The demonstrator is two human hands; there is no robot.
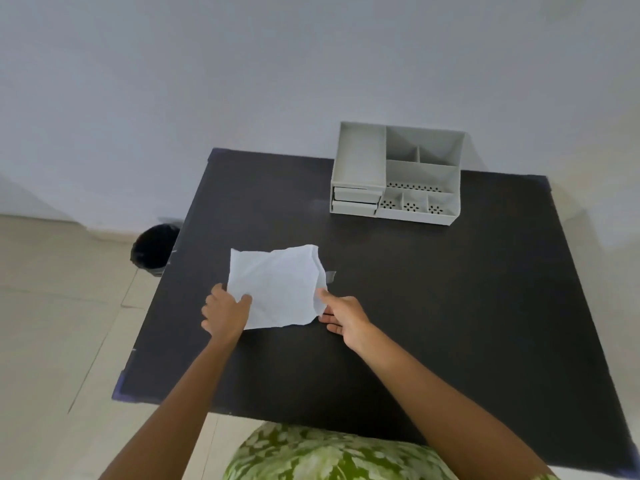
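paper (277,285): held between the hands on the table (450,306), extending away from them; long axis hand to hand
left hand (225,311): near corner gripped (thumb on top)
right hand (343,315): opposite edge pinched
nearer: neither

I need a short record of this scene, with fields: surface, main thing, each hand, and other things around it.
surface: black table
main thing: white paper sheet, creased, lying on the table
left hand: grips the sheet's near left corner, thumb on top
right hand: pinches the sheet's right edge, which is lifted a little
far right of table: grey organizer, open compartments, two small drawers
floor: black bin beside the table's left edge
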